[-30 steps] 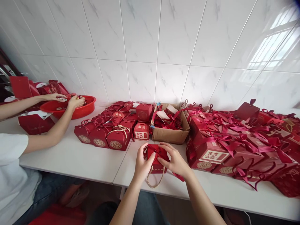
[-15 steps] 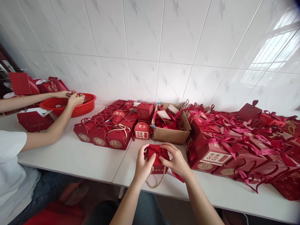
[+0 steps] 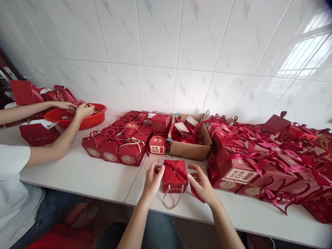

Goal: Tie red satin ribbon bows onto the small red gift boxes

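A small red gift box (image 3: pixel 174 185) stands on the table before me, its curved top flaps closed. A dark red ribbon (image 3: pixel 175 168) crosses the top with a knot in the middle. To the left of the box, my left hand (image 3: pixel 152 180) pinches one end of the ribbon between thumb and fingers. On the other side, my right hand (image 3: pixel 203 185) grips the ribbon's other end, whose tail hangs below the fingers. A beige rope handle (image 3: pixel 171 208) droops from the front of the box over the table's edge.
Behind stands a cardboard box (image 3: pixel 190 151) of ribbons and cards. Rows of red boxes (image 3: pixel 111 155) sit left of it; a large ribboned pile (image 3: pixel 241 173) lies right. Farther left, another person's hands (image 3: pixel 84 110) work over a red basin (image 3: pixel 100 119). White table (image 3: pixel 103 185) below.
Both my hands have moved apart from the knot to the two sides of the box, drawing the ribbon ends outward. The box top is now uncovered. The other person's left hand has shifted slightly.
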Demonstrator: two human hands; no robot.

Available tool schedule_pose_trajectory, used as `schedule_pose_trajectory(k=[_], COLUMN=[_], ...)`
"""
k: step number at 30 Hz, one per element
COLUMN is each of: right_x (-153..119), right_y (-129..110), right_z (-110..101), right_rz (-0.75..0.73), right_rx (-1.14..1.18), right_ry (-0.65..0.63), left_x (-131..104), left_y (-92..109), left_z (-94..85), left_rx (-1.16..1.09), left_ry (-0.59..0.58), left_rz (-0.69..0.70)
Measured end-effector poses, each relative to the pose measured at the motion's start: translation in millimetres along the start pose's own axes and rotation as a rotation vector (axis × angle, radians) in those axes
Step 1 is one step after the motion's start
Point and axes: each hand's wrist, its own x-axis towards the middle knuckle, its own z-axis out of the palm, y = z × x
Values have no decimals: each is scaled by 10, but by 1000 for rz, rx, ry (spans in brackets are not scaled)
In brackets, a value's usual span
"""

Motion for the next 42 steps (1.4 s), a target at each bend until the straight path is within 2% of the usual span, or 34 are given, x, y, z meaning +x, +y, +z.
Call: schedule_pose_trajectory(k=[5, 12, 16, 20, 25, 28, 32, 36, 42], right_x=[-58, -93, -108, -88, -73, -73, -69, -68, -82], right_y=[41, -10, 2, 50, 77, 63, 48, 71, 112], right_z=[-5, 39, 62, 55, 47, 71, 118, 129, 94], right_rz=[63, 101, 135, 187, 200, 199, 191, 181, 144], right_rx=[56, 248, 414, 546, 625, 644, 645, 625, 549], right_ry=[-79, -91, -94, -111, -91, -72, -39, 14, 95], left_x=[10, -76, -113, -115, -103, -132, -219, -297, -330], left_y=[-136, -120, -125, -131, -30, 93, 208, 223, 191], left_z=[-19, -23, -69, -171, -319, -326, -228, -145, -160], left_rx=[31, 75, 124, 127, -8, -151, -274, -341, -391], left_ry=[28, -140, -107, -24, 97, 53, -26, -33, -35], left_rz=[-2, -17, 15, 24, -26, -81, -110, -139, -189])
